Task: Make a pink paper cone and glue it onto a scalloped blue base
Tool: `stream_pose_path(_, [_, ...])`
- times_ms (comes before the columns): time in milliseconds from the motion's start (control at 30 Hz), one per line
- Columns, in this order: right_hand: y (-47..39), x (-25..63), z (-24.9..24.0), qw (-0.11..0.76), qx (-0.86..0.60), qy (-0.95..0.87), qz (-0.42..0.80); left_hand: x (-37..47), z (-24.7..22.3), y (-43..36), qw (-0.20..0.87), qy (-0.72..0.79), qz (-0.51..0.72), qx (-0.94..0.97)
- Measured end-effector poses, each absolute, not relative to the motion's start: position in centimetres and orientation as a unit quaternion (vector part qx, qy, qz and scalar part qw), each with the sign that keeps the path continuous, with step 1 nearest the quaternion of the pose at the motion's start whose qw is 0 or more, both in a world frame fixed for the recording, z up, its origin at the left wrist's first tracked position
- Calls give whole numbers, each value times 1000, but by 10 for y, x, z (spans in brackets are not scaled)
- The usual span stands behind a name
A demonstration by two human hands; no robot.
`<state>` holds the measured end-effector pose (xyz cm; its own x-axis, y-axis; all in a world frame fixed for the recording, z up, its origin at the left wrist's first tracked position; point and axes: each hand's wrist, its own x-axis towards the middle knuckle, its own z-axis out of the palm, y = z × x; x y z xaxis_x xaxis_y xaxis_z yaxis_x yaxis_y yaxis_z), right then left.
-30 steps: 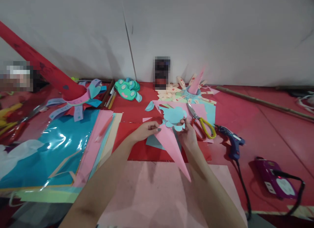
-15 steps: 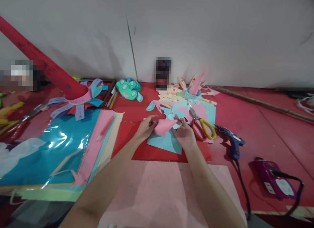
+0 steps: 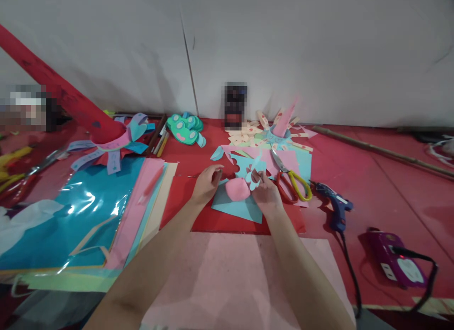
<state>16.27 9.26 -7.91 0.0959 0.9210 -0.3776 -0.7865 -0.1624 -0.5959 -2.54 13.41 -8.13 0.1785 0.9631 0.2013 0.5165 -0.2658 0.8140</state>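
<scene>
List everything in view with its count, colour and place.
Paper cone: 1, pink, centre
Scalloped cutout: 1, light blue, right of cone
Scissors: 2 pairs, red and yellow handles, centre-right and far left
Glue gun: 1, dark blue, right
Socket box: 1, purple, lower right
Stick: 1, brown, rear right
Decorated cones: 2, red and pink, rear
Cutout stack: count hidden, green, rear
Strips: count unclear, cream, rear centre
Pens: several, mixed colours, rear left
Paper sheets: several, mixed colours, front and left
Pixelated object: 1, dark, rear centre
Table: 1, red, beneath
Left hand: 1, bare, left of cone
Right hand: 1, bare, holding scalloped cutout
</scene>
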Motion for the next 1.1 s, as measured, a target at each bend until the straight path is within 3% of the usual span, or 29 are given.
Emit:
stream_pose_path(200, [91,164,-80,641,-381,-101,659,-23,-72,121,299,363,532,704])
stream_pose_path(333, [89,163,-83,650,-374,-113,651,-12,-69,105,310,253,499,769])
stream_pose_path(500, [88,158,-84,648,-397,-103,642,2,-70,91,366,323,373,789])
stream_pose_path(867, [89,150,-69,637,-375,-143,658,1,-85,109,347,414,444,715])
stream_pose_path(1100, [85,148,-78,609,-362,-201,676,3,-72,99,395,421,395,714])
